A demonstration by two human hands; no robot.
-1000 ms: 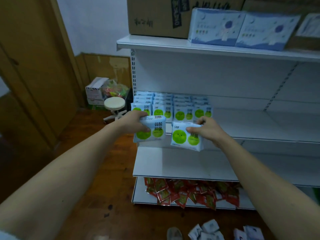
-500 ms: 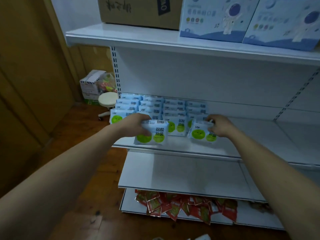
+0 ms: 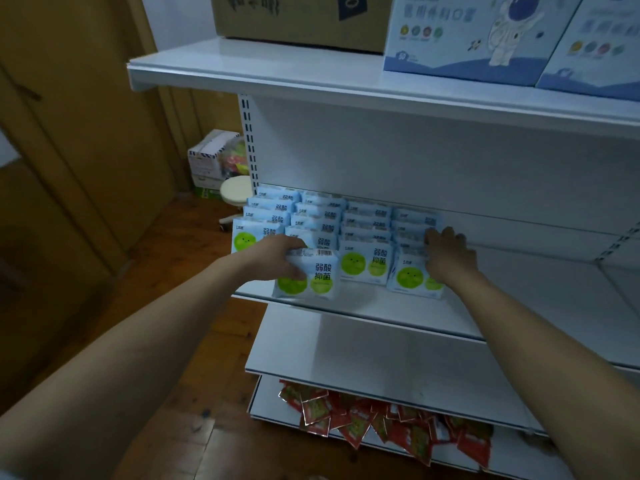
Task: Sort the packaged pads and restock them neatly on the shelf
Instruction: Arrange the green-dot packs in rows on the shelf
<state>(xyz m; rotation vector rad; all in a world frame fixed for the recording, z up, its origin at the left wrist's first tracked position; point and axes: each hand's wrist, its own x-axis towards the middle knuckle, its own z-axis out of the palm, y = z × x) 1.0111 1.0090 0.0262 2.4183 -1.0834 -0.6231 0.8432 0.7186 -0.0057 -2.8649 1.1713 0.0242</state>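
The right hand (image 3: 448,258) has carried its pack (image 3: 415,277) from mid-air onto the shelf (image 3: 363,306) and now rests loosely over its top at the front of the rightmost row, fingers relaxed; that pack looks placed. The left hand (image 3: 280,256) still grips a second pack (image 3: 306,273) just above the shelf's front edge; it probably goes in next.

Both arms outstretched; L hand (image 3: 277,259) curled in a grip, R hand (image 3: 448,256) palm-down, fingers spread.
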